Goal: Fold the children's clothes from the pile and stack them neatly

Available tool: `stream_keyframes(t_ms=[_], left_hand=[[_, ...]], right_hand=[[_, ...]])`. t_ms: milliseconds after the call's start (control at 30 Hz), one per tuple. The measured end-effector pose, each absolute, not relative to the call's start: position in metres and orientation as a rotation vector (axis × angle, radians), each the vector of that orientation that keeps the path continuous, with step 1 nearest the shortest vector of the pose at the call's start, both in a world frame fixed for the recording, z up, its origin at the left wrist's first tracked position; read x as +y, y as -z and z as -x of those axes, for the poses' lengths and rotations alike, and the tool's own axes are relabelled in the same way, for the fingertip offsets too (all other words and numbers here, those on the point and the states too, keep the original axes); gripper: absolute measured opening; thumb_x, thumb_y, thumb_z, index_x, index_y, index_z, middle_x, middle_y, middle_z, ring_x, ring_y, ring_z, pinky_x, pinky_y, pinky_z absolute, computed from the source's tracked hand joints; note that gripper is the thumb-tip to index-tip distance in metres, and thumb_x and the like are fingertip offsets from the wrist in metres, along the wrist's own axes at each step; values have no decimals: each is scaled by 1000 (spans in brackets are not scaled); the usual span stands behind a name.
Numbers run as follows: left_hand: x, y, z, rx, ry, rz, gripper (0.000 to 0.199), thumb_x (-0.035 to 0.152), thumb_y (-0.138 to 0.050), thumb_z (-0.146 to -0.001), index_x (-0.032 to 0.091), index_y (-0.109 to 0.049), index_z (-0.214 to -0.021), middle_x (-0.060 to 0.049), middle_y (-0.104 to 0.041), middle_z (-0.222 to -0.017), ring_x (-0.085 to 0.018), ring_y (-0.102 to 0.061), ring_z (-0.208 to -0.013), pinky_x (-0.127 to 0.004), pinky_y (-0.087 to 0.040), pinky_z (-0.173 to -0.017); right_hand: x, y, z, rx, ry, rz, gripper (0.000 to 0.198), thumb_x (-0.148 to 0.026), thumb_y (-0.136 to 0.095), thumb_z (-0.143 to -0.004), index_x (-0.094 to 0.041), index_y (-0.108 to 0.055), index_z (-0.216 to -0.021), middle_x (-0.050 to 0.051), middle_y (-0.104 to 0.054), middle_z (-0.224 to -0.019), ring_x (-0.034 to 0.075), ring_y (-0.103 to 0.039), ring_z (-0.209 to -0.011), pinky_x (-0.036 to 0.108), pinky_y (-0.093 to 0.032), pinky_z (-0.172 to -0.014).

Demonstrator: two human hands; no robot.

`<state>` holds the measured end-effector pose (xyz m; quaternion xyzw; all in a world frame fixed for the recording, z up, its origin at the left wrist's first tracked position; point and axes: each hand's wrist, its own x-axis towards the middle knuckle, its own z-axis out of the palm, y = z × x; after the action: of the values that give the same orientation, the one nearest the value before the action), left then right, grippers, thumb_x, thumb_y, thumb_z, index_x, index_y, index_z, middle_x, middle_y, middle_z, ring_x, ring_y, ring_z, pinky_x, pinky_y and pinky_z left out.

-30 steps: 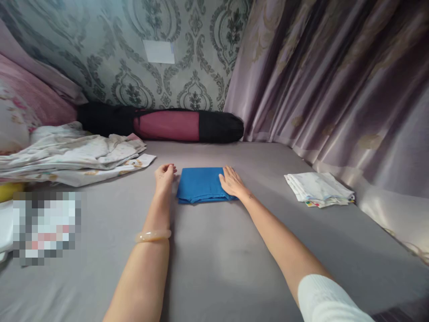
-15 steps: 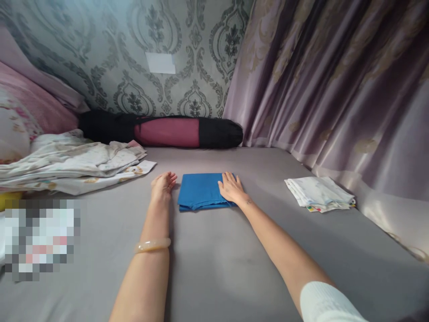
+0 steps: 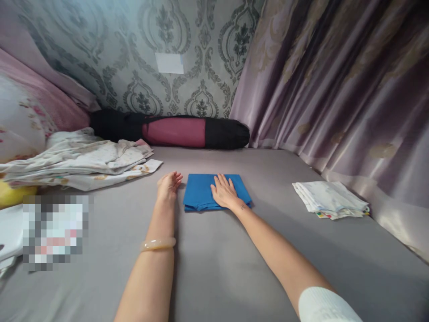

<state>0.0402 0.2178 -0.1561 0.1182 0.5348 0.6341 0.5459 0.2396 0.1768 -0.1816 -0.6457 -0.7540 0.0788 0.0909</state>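
Observation:
A folded blue cloth lies flat on the grey bed sheet, its near edge showing stacked layers. On top of it rests my right hand, palm down with the fingers stretched out, holding nothing. Just left of the cloth, apart from it, my left hand lies on its side on the sheet. Its fingers are loosely curled but apart, with nothing visible in them. A pale bangle circles my left forearm.
Folded white cloths lie at the right by the purple curtain. Crumpled white patterned fabric is heaped at the left, near a yellow object. A long black and maroon bag lies against the papered wall.
My right hand has slid left across the blue cloth, from its right edge towards its middle. My left hand stays beside the cloth. The whole view has shifted slightly.

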Motion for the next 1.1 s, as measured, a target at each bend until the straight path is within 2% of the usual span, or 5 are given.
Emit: stream_keyframes(t_ms=[400, 600, 833, 1100], left_hand=[[219, 157, -39, 1211, -1524, -244, 11, 6, -56, -78, 13, -58, -69, -3, -64, -65, -11, -63, -58, -18, -46, -55], [220, 159, -39, 1198, -1533, -235, 9, 8, -57, -76, 13, -57, -69, -3, -64, -66, -11, -62, -59, -19, -45, -55], [223, 165, -36, 1169, -1534, -251, 7, 10, -65, -70, 14, -59, -73, -3, -65, -68, -13, -64, -61, -21, -46, -58], [221, 162, -36, 1136, -1545, -216, 5, 9, -59, -74, 13, -58, -73, -2, -64, -66, -11, -63, -58, -19, -44, -55]], right_hand=[[180, 168, -216, -2261, -226, 1934, 60, -35, -21, -96, -4, -29, -147, 16, -19, -156, 26, -13, -144, 51, -8, -115], [183, 165, -183, -2268, -334, 1839, 62, -40, -20, -97, -5, -26, -148, 15, -18, -156, 26, -11, -145, 47, -9, -116], [184, 178, -179, -2233, -334, 1875, 62, -42, -19, -98, -9, -22, -150, 12, -16, -157, 25, -9, -145, 51, -8, -115], [185, 174, -177, -2250, -350, 1905, 62, -40, -23, -97, -7, -23, -149, 15, -16, -157, 27, -10, -145, 52, -9, -114]])
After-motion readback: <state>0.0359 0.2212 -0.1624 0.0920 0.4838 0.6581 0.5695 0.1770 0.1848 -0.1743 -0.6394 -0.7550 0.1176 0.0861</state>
